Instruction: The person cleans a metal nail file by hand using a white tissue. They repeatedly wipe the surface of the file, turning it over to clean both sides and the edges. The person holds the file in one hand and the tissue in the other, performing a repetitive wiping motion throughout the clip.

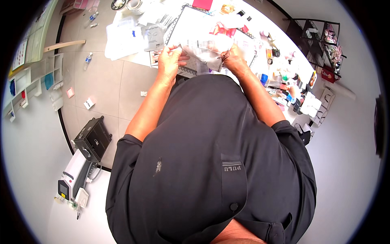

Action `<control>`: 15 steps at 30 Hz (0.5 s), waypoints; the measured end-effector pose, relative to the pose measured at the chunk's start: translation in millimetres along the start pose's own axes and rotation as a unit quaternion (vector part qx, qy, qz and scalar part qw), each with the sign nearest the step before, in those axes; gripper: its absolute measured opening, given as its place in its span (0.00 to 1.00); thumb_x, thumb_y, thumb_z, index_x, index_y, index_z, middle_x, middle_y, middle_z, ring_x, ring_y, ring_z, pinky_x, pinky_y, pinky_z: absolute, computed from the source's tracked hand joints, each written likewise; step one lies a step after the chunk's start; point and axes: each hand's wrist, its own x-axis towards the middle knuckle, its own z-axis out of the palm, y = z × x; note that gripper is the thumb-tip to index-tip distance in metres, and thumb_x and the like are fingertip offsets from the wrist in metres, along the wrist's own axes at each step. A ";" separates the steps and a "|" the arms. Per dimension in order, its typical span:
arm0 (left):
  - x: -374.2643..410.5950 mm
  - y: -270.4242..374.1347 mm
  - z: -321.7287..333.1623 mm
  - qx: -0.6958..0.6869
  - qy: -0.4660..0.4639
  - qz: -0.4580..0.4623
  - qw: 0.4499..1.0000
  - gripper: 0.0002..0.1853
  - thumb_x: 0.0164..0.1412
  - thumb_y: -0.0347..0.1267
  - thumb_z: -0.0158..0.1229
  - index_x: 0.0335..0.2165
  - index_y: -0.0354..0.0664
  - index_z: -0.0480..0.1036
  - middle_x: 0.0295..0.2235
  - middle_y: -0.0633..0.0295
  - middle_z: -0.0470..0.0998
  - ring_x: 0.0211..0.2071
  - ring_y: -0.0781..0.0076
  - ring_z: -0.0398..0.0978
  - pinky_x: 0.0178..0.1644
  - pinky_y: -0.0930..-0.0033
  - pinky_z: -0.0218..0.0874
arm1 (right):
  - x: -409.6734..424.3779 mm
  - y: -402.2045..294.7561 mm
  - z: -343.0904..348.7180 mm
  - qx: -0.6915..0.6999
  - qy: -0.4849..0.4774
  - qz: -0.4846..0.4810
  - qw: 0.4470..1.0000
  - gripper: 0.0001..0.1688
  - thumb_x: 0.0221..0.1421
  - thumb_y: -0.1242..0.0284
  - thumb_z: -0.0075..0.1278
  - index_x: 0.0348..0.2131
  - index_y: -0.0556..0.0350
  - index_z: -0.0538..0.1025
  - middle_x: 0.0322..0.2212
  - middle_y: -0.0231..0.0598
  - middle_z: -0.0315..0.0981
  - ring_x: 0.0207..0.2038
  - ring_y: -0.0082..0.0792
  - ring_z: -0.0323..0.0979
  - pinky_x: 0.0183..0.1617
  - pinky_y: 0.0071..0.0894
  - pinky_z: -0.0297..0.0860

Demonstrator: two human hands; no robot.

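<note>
A transparent plastic bag (201,47) with printing on it is stretched between my two hands above the cluttered white table. My left hand (170,61) pinches its left edge between thumb and index finger, the other fingers spread. On the other side, my right hand (234,61) grips the bunched end of the bag, and a small dark brown item (224,56) shows at its fingers; what that is I cannot tell. Beneath the bag lies a white mat with a dark scalloped border (186,23). A silvery eye patch packet (154,37) rests just beyond my left hand.
Transparent plastic sheets (123,39) and a roll of tape (134,4) occupy the table's left part. Small bottles, jars and cosmetics crowd its right side, near a blue item (264,79). On the floor are a water bottle (88,61) and a black wheeled case (93,138).
</note>
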 end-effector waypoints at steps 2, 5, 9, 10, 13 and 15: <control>-0.5 -2.9 -2.0 -0.006 0.001 -0.007 1.000 0.17 0.73 0.32 0.53 0.54 0.35 0.64 0.43 0.50 0.81 0.41 0.60 0.84 0.39 0.68 0.74 | -0.4 0.2 -1.4 0.004 -0.011 0.001 1.000 0.17 0.62 0.65 0.62 0.46 0.57 0.82 0.38 0.32 0.84 0.39 0.25 0.77 0.46 0.31 0.72; 0.0 -2.3 -4.8 -0.008 -0.004 -0.012 1.000 0.15 0.73 0.32 0.53 0.52 0.36 0.66 0.42 0.51 0.81 0.41 0.61 0.84 0.39 0.68 0.74 | 0.7 11.5 4.4 0.023 0.001 -0.034 0.999 0.17 0.62 0.64 0.62 0.45 0.56 0.83 0.37 0.33 0.84 0.39 0.25 0.78 0.45 0.31 0.73; 4.6 -9.4 -12.1 0.017 -0.013 -0.004 1.000 0.11 0.73 0.33 0.53 0.48 0.39 0.70 0.41 0.53 0.82 0.40 0.64 0.83 0.39 0.69 0.73 | -5.6 1.6 8.5 -0.037 0.012 -0.027 0.999 0.18 0.62 0.63 0.63 0.46 0.54 0.83 0.39 0.34 0.85 0.40 0.26 0.79 0.46 0.31 0.73; 4.7 -9.2 -11.4 0.016 -0.013 -0.005 1.000 0.10 0.74 0.33 0.53 0.47 0.39 0.70 0.41 0.54 0.82 0.40 0.65 0.83 0.39 0.69 0.73 | -5.1 5.0 9.7 -0.052 0.018 -0.022 0.998 0.18 0.61 0.63 0.63 0.47 0.54 0.83 0.39 0.35 0.86 0.39 0.27 0.79 0.46 0.31 0.73; 4.1 -8.6 -10.4 0.007 -0.015 -0.009 1.000 0.11 0.74 0.35 0.54 0.47 0.39 0.71 0.41 0.54 0.82 0.40 0.66 0.83 0.39 0.70 0.73 | -4.5 -1.1 14.9 -0.072 0.019 -0.006 0.997 0.18 0.60 0.63 0.64 0.46 0.52 0.84 0.37 0.37 0.86 0.38 0.29 0.80 0.46 0.32 0.73; 3.5 -9.1 -13.5 -0.004 -0.019 -0.010 1.000 0.15 0.73 0.35 0.54 0.52 0.37 0.68 0.42 0.52 0.82 0.40 0.65 0.83 0.39 0.70 0.73 | -2.0 -2.7 18.6 -0.093 0.009 -0.017 0.995 0.19 0.61 0.63 0.64 0.47 0.53 0.83 0.38 0.38 0.86 0.38 0.30 0.80 0.46 0.33 0.73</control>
